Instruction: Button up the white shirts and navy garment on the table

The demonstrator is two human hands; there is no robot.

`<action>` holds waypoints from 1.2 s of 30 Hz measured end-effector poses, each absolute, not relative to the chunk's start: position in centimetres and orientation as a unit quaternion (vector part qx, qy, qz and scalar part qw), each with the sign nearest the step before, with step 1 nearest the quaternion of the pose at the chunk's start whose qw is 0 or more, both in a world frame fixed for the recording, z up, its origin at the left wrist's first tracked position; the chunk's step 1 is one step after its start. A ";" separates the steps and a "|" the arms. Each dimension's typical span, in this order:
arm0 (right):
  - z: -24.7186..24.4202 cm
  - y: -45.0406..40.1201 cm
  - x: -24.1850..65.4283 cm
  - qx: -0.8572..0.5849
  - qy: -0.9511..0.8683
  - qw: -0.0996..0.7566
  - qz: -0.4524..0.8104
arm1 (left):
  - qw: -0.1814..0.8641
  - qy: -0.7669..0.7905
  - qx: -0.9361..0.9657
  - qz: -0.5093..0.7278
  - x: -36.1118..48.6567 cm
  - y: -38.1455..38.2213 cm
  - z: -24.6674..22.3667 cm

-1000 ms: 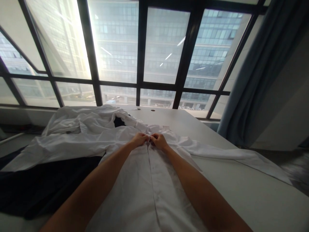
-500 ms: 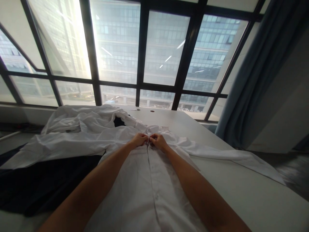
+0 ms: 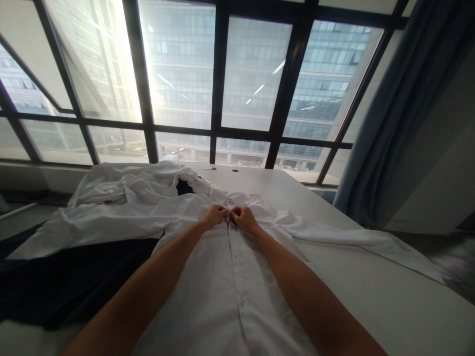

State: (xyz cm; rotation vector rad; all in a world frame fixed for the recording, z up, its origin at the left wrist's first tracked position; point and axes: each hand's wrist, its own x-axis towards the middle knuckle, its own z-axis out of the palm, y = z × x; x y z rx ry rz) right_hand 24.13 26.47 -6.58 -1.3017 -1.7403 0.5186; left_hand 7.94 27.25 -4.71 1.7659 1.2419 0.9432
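Note:
A white button-front shirt (image 3: 208,291) lies face up on the table, its body toward me and its sleeves spread to both sides. Near the collar, my left hand (image 3: 215,215) pinches the left edge of the front opening. My right hand (image 3: 243,217) pinches the other edge right beside it, and the fingertips almost meet. Any button between the fingers is too small to make out. Below the hands the front edges run together as a dark line toward me.
More white clothing (image 3: 126,185) is heaped at the far left. Dark navy cloth (image 3: 85,277) lies under the left sleeve. The white table (image 3: 378,291) reaches the window (image 3: 252,74); a blue-grey curtain (image 3: 386,118) hangs at right.
Both hands stay at the same spot near the collar, with only slight finger movement. The view has shifted very slightly.

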 end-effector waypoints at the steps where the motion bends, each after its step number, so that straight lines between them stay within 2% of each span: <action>1: -6.7 26.7 24.1 -0.528 -0.695 0.437 0.218 | 0.383 0.486 0.693 0.370 7.9 27.2 -4.7; 8: -7.0 27.8 24.0 -0.532 -0.616 0.451 0.367 | 0.339 0.477 0.724 0.365 8.1 27.1 -4.6; 12: -6.4 27.5 23.8 -0.524 -0.599 0.436 0.421 | 0.242 0.492 0.747 0.376 8.5 26.5 -4.4; 15: -5.8 26.9 23.7 -0.554 -0.634 0.416 0.343 | 0.121 0.518 0.767 0.359 8.4 25.5 -4.0; 18: -5.3 25.8 23.5 -0.582 -0.685 0.403 0.172 | -0.003 0.512 0.799 0.315 8.2 24.6 -3.6; 20: -4.9 24.9 23.5 -0.590 -0.711 0.377 0.069 | -0.041 0.498 0.823 0.271 8.0 24.5 -3.7; 24: -4.7 24.1 23.4 -0.588 -0.756 0.283 -0.045 | -0.026 0.504 0.842 0.190 7.7 25.4 -4.7; 30: -5.9 25.4 23.8 -0.605 -0.783 0.147 0.006 | 0.018 0.512 0.852 0.113 7.2 27.5 -5.9; 33: -5.5 25.6 23.8 -0.606 -0.787 0.114 0.019 | 0.039 0.504 0.858 0.087 7.1 28.0 -5.8; 36: -4.2 24.5 23.0 -0.606 -0.783 0.126 -0.062 | 0.031 0.504 0.860 0.078 7.4 27.6 -4.9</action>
